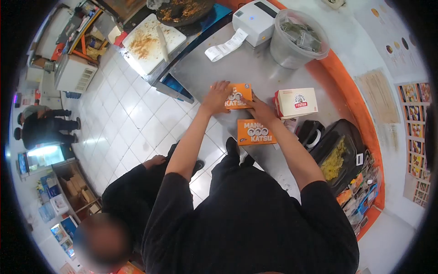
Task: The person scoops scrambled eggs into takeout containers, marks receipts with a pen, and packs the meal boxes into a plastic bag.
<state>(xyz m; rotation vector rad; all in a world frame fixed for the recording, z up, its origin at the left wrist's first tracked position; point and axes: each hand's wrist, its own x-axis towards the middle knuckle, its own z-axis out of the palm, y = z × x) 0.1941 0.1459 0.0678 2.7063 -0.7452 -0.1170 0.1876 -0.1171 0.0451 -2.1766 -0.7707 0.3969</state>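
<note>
Between my two hands is an orange box [238, 95] with white lettering, resting on the metal table. My left hand [218, 97] lies over the box's left side with its fingers spread. On the right side, my right hand [260, 108] touches the box near its lower right corner, its fingers partly hidden. A second orange box [256, 132] sits just below, nearer my body, touched by neither hand. To the right stands a white and red box [296, 102] with a round red logo.
A label printer [255, 22] with a paper strip [226, 45] and a clear bucket of packets [299, 39] stand at the back. A white cutting board [153, 44] holds a knife [162, 43]. Black container [337, 157] at right. A co-worker [137, 194] is at lower left.
</note>
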